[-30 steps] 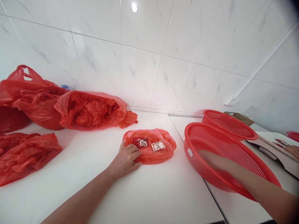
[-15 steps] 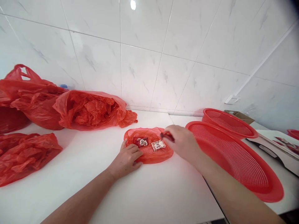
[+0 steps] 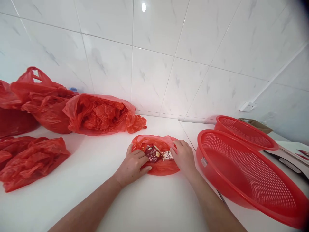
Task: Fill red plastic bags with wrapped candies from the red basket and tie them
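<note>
Pinching the rim of a translucent red plastic bag (image 3: 161, 170) in the right grip (image 3: 184, 158), curling the left grip (image 3: 131, 167) over its opposite end, clamped or loose, cannot tell; stretched lengthwise between both, cradling a flat maroon packet (image 3: 153, 154) nearer the left.

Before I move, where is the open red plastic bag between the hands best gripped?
Take the red plastic bag by the left and right ends of its rim, likely best from both outer sides, where the left hand and right hand are. It lies mouth-up, elongated sideways, with small printed packets in the middle.
</note>
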Tool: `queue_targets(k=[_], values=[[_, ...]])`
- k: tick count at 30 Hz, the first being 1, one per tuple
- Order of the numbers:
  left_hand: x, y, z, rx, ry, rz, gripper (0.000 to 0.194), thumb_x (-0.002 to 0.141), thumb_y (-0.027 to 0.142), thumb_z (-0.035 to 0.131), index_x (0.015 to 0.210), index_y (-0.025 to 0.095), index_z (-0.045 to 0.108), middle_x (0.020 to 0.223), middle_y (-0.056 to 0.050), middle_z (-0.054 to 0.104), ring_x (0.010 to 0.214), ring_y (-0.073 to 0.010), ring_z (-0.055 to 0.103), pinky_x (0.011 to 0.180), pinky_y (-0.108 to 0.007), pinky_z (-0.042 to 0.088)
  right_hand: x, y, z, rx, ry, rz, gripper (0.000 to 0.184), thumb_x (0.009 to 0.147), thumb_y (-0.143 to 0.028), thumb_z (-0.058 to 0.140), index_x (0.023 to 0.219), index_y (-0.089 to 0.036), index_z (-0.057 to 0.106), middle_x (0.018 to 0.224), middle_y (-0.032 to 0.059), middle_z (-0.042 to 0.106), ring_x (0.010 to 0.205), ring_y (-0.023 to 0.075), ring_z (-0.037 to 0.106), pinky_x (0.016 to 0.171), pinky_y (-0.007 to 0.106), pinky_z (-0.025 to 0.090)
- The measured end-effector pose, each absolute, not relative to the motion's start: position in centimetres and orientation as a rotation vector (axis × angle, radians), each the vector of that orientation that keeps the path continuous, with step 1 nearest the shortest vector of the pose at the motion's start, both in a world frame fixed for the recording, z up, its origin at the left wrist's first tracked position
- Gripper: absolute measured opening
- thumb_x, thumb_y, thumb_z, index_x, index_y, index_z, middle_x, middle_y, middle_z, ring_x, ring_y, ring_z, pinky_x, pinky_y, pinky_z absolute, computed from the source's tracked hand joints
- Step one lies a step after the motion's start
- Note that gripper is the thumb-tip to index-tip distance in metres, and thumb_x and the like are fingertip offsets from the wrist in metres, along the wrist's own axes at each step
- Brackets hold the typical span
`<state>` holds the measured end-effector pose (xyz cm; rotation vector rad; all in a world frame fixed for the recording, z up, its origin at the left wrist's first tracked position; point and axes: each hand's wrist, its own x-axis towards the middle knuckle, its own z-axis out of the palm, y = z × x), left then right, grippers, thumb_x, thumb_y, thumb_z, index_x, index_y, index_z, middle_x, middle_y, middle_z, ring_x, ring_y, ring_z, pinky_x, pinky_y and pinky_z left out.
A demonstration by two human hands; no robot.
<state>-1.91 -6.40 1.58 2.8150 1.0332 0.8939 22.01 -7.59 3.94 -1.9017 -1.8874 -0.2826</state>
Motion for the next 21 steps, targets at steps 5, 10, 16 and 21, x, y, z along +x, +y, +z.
queue_targets(k=[5,10,16,21], values=[[-3.3,-4.7,0.9,2.742,1.397,0.96,0.022,0.09,0.027,0.039,0.094,0.024,0.06,0.084,-0.002,0.065,0.081,-0.0181,0.057,0.102,-0.057,0.015,23.3,-8.2,1.4,-1.962,-1.871,-0.083,0.025,0.084,-0.032,0.047,0.106,-0.022,0.052,0.094,0.0044,0.059,0.084,0.0196,0.054,0.071,0.031,0.04],[-4.3,-3.4,0.2,2.697,1.707,1.012,0.03,0.084,0.03,0.048,0.112,0.024,0.055,0.111,-0.01,0.06,0.094,-0.0239,0.057,0.098,-0.053,0.025,24.3,-8.4,1.0,-1.925,-1.801,-0.031,0.041,0.081,-0.018,0.044,0.121,-0.024,0.044,0.109,0.0056,0.055,0.093,0.0188,0.054,0.074,0.029,0.04],[-4.1,-3.5,-0.1,2.635,1.718,0.872,0.037,0.079,0.037,0.051,0.114,0.026,0.055,0.109,-0.008,0.06,0.096,-0.0261,0.056,0.087,-0.045,0.036,25.6,-8.5,1.0,-2.049,-1.794,0.07,0.037,0.074,-0.006,0.042,0.106,-0.023,0.052,0.094,0.0051,0.059,0.085,0.0174,0.056,0.064,0.025,0.038],[-3.8,-3.5,-0.4,2.428,1.735,0.885,0.034,0.075,0.028,0.051,0.108,0.025,0.057,0.103,-0.006,0.062,0.094,-0.0248,0.056,0.078,-0.038,0.039,25.7,-8.3,0.7,-2.086,-1.708,0.183,0.037,0.076,-0.007,0.039,0.107,-0.022,0.052,0.098,0.0051,0.061,0.083,0.0169,0.057,0.061,0.024,0.036]])
